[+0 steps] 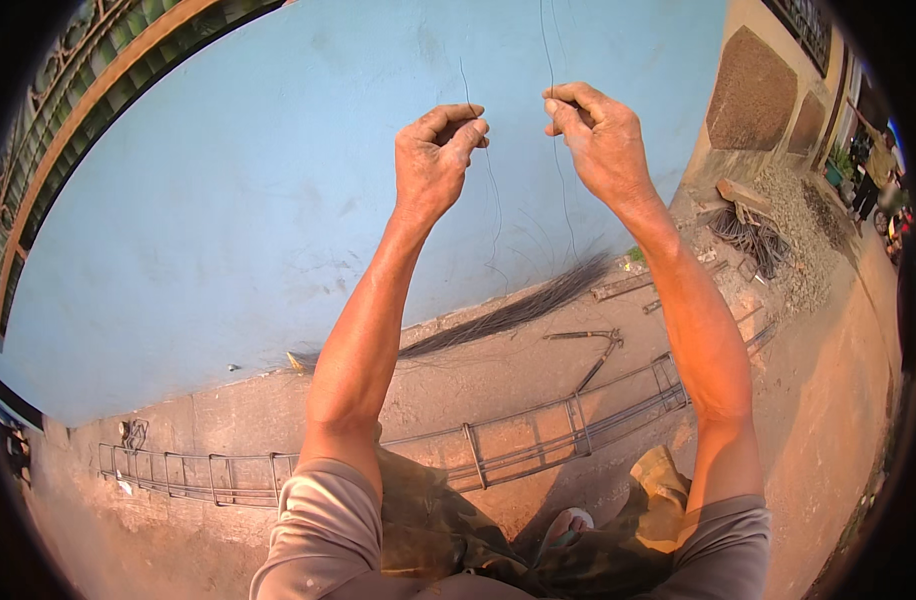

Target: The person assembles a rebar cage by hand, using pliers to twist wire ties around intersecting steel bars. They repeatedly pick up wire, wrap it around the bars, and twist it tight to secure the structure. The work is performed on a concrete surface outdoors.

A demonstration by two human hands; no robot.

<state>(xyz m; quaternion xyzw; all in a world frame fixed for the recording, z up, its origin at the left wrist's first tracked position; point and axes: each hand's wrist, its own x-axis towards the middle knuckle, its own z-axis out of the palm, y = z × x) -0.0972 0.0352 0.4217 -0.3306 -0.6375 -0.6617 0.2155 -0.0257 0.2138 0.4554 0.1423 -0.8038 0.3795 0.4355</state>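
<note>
My left hand (436, 165) is raised in front of the wall, thumb and fingers pinched on a thin dark wire (494, 187) that sticks up above them and dangles below. Beside it, at nearly the same height, my right hand (610, 145) pinches another thin wire (562, 190), which runs up past the top edge and hangs down toward the ground. A gap separates the two hands. Below them, a long bundle of dark thin wire (508, 315) lies along the wall's foot, its right end frayed. Whether the hanging strands touch the bundle I cannot tell.
A long steel rebar cage (523, 462) lies across the ground before my legs. Between it and the bundle rests a pincer-like tool (606, 350). The blue wall (228, 230) stands ahead. Bent rods (753, 240) and gravel (803, 240) lie right; people (878, 165) are farther off.
</note>
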